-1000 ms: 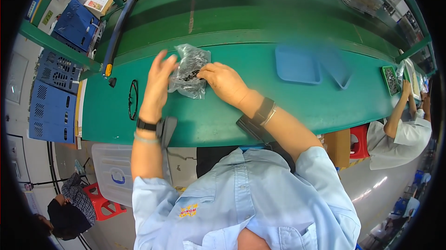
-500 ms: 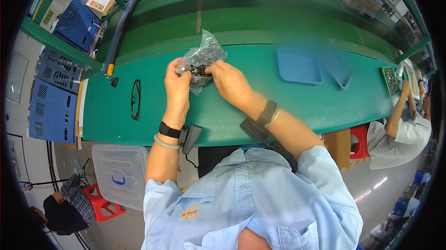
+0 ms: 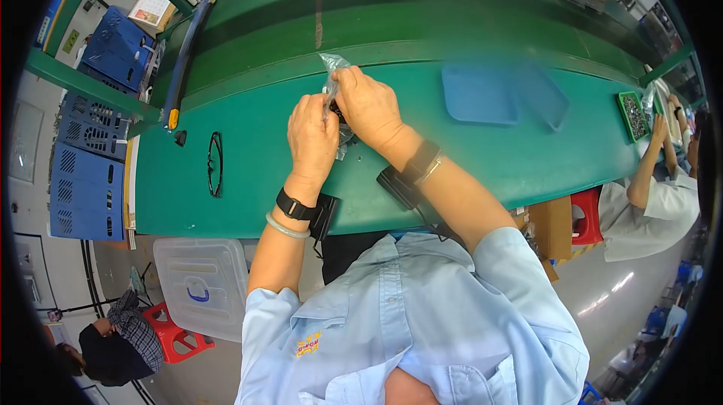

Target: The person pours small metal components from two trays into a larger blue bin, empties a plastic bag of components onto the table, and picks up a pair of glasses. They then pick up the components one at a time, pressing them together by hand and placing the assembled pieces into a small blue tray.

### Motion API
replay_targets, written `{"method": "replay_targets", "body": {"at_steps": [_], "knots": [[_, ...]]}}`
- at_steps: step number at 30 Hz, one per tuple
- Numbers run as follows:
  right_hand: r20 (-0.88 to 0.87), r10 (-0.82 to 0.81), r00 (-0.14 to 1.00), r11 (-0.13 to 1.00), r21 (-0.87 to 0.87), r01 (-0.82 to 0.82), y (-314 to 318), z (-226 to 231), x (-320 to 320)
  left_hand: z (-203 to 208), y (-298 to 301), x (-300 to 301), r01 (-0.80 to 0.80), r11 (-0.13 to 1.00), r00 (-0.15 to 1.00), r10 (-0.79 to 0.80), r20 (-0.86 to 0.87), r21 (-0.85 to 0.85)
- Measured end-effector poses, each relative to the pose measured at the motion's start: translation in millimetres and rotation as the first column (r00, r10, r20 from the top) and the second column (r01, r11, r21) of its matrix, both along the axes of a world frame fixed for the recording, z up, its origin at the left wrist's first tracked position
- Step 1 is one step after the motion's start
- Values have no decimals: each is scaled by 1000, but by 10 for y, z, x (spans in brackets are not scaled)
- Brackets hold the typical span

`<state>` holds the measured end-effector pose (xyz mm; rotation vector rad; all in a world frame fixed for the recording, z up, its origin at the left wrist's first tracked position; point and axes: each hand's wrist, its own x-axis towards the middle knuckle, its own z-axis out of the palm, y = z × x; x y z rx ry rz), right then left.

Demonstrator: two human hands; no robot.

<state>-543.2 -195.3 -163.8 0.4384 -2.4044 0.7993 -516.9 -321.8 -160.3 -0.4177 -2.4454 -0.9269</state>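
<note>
A clear plastic bag [image 3: 331, 64] with small dark parts inside is held up over the green table [image 3: 263, 205]. My left hand [image 3: 312, 138] grips the bag's left side, fingers closed on the film. Close against it, my right hand [image 3: 369, 108] pinches the bag from the right and higher up. Most of the bag and its dark contents are hidden behind both hands; a crumpled corner hangs below them. A tiny speck lies on the table just right of that corner.
Black-framed glasses [image 3: 215, 164] lie on the left of the table. Toward the right stand a blue tray [image 3: 480, 95] and a second blue tray [image 3: 547, 100], blurred. Beyond them are a green box of small parts [image 3: 633, 116] and a co-worker's hands [image 3: 660, 131].
Both hands have drawn together over the bag. My right hand has moved up along it, and the bag, spread wide before, is now bunched narrow between my fingers.
</note>
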Motion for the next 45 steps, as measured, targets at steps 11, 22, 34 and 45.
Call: {"method": "replay_targets", "body": {"at_steps": [11,22,34,45], "knots": [[52,37,998,999,-29,-36,293,36,-22,-61,10,-15,-41,976,999,33,-39,-215],[29,269,963,963,2,-269,294,-134,320,-63,42,75,10,936,943,-125,308,351],[313,156,937,984,39,-177,473,-1,363,-118,97,-30,-133,633,792,-395,466,762],[157,147,977,980,-156,-122,633,-197,446,-136,310,-241,-44,672,803,-417,426,739]]}}
